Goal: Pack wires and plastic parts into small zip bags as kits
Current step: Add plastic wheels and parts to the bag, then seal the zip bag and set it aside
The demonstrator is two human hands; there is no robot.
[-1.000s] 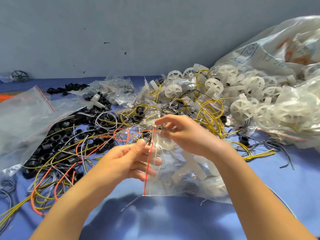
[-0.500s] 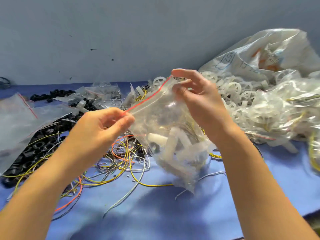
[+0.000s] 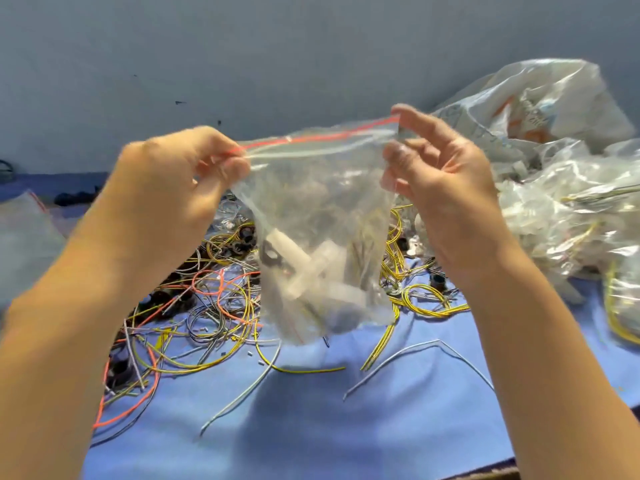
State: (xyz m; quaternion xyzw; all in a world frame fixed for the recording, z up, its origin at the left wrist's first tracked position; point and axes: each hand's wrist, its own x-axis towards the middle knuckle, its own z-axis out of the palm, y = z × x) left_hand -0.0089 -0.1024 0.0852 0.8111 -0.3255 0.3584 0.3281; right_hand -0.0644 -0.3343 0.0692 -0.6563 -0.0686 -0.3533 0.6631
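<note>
— Where is the small clear plastic zip bag [image 3: 322, 209] with the red strip along its mouth?

— In the air between the person's two hands, above the blue cloth-covered table [image 3: 311, 427]. It hangs down from its mouth, which runs nearly level and rises a little toward the right.

— How does the left hand [image 3: 173, 188] have it?

— Thumb and forefinger are closed in a pinch on the left end of the mouth. The other fingers curl in behind them.

— And the right hand [image 3: 446, 195]?

— Its forefinger and thumb nip the right end of the red strip. The remaining fingers are loosely bent and hold nothing.

— Is the zip sealed?

— That cannot be told, since the picture is blurred there.

— What is inside?

— Stubby white plastic parts [image 3: 311, 271] lie piled at the bottom, with something dark beside them. The rest is too blurred to name.

— And below the bag?

— A tangle of loose yellow, orange and grey wires [image 3: 214, 306] spreads over the cloth under and to the left of it, with small black plastic rings [image 3: 242, 237] among them. One bent grey wire [image 3: 412, 355] lies apart, nearer the person. At the right, large crinkled clear sacks [image 3: 561, 209] holding white pieces are heaped in front of the grey wall [image 3: 277, 46].
</note>
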